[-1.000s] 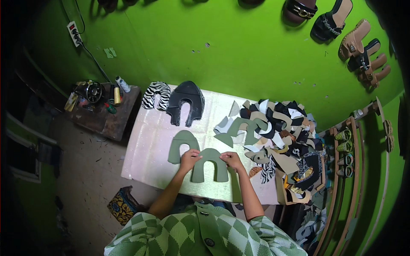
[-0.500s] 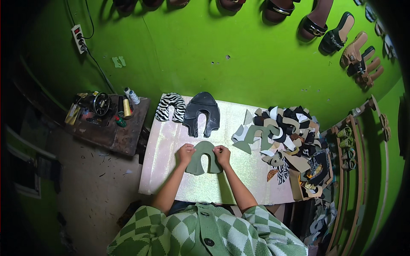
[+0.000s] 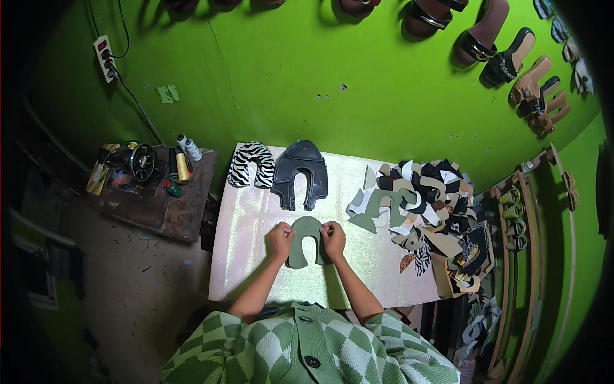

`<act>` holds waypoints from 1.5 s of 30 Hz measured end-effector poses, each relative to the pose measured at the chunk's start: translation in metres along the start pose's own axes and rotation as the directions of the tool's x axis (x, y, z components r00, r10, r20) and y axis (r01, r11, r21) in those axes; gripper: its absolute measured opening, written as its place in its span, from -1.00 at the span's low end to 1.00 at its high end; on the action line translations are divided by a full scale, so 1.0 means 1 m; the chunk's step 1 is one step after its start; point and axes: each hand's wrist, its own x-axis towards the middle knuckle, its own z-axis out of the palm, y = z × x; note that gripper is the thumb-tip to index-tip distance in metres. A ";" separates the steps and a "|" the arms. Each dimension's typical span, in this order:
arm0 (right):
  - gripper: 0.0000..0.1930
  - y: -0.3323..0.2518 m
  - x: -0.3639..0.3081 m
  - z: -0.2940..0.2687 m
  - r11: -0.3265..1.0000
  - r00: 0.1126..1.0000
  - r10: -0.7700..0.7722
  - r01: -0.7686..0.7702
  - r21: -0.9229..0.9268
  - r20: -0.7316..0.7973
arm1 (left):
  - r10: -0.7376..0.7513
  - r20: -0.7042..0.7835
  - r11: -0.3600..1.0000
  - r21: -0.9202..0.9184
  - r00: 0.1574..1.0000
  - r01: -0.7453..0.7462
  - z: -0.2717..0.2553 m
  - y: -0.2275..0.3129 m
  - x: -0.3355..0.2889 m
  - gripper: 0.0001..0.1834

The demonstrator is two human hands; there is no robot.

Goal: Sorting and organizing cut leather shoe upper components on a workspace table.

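A green horseshoe-shaped shoe upper piece is held over the table, its curved end pointing away from me and its two legs toward me. My left hand pinches its left edge, and my right hand pinches the right edge. Just beyond it lies a black padded U-shaped upper with a pointed far end. To the left of that rests a zebra-striped U-shaped piece.
The pale shimmering table has a heap of cut scraps at its right, beside a cardboard box of offcuts. A sewing machine and thread spools stand on a dark bench at left. Sandals hang on the green wall.
Both hands have drawn slightly toward me with the green piece. Its legs look narrower and closer together than before. The view has shifted a little.
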 end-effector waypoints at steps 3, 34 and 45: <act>-0.76 -0.009 -0.006 -0.008 0.976 0.989 -0.148 0.150 -0.156 0.024 | -0.032 0.083 0.994 0.108 0.996 0.023 -0.009 0.009 -0.006 -0.79; -0.50 0.024 -0.003 -0.043 0.930 0.832 -0.358 0.360 0.079 0.424 | 0.378 0.332 0.841 0.267 0.864 -0.471 0.001 0.006 -0.034 -0.46; -0.68 0.114 0.088 -0.166 0.989 0.956 -0.079 0.111 0.099 -0.282 | 0.506 0.110 0.841 0.158 0.856 -0.518 0.115 0.109 0.016 -0.73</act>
